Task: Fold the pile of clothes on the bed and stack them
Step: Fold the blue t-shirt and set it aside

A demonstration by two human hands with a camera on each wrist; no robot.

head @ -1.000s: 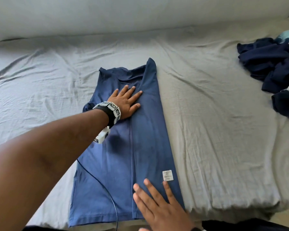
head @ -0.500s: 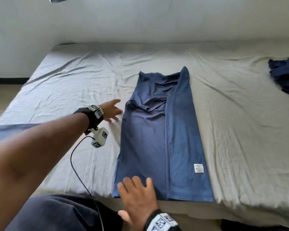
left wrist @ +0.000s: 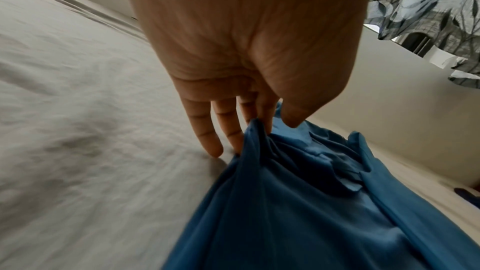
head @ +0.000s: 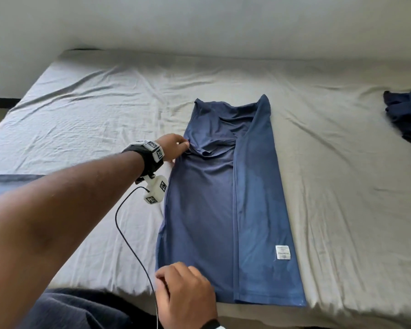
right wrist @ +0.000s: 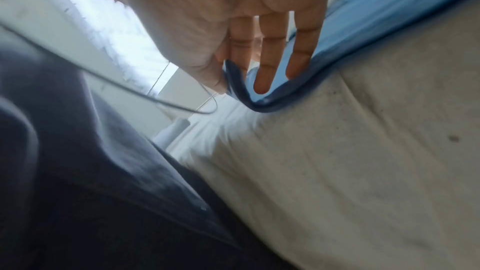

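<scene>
Left hand: off the shirt's top, where it lay flat a second ago, and now at the left edge near the sleeve. Thumb and forefingers pinch a ridge of cloth there; the other fingers hang straight toward the sheet.

Right hand: likewise shifted, from pressing flat on the hem to the near left corner. The wrist view shows the thumb and first finger nipping the hem, with two fingers straight behind it.

Blue T-shirt: lies lengthwise in the middle of the bed, collar end toward the wall, right side already folded inward, white care label near the hem. Left side not yet folded.

Reading: smoothing appears finished; both hands hold the same long edge, so the left-side fold over the centre looks like the step in hand. The thin fabric will likely sag between the two grips.

Dark blue clothes pile: at the bed's right edge, well apart, unfolded. No stack seen. Task judged early.
</scene>
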